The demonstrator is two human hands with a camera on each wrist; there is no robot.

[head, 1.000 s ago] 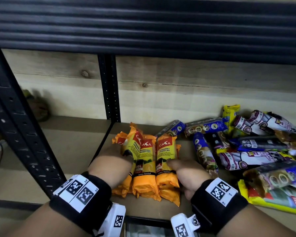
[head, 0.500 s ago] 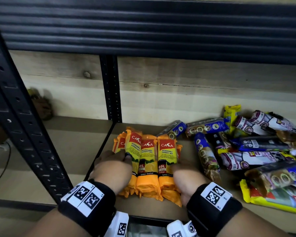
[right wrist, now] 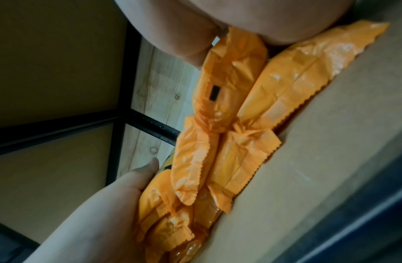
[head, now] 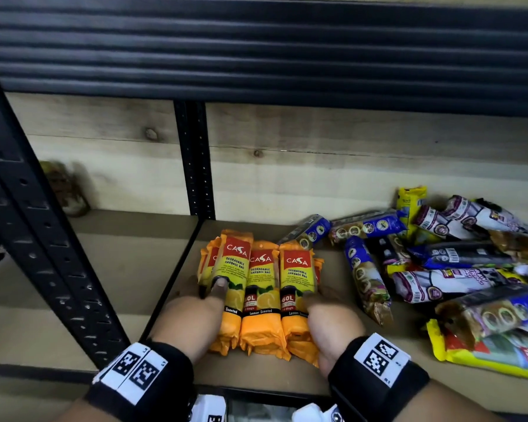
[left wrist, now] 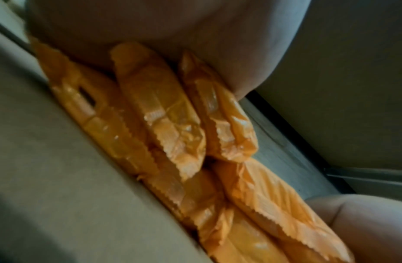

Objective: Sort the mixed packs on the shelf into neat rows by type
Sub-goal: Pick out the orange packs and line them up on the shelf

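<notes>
Several orange and yellow garbage bag packs (head: 261, 287) lie side by side in two layers at the left end of the shelf board (head: 287, 376). My left hand (head: 205, 296) grips the stack's left side, thumb on top of the leftmost pack. My right hand (head: 320, 303) grips its right side, thumb over the rightmost pack. The left wrist view shows the packs' crimped near ends (left wrist: 164, 113) under my left palm (left wrist: 173, 26). In the right wrist view the same packs (right wrist: 231, 89) sit between my right hand (right wrist: 195, 17) and left hand (right wrist: 105, 204).
A loose heap of mixed packs covers the shelf's right half: blue packs (head: 366, 278), purple and white packs (head: 439, 284), a flat yellow pack (head: 500, 354). A black upright (head: 195, 166) stands behind the orange stack, another post (head: 43, 239) front left. The upper shelf (head: 256, 50) hangs low overhead.
The leftmost orange packs were tilted and splayed; both hands have squeezed inward and the packs now lie straight and parallel. The thumbs have moved onto the outer packs.
</notes>
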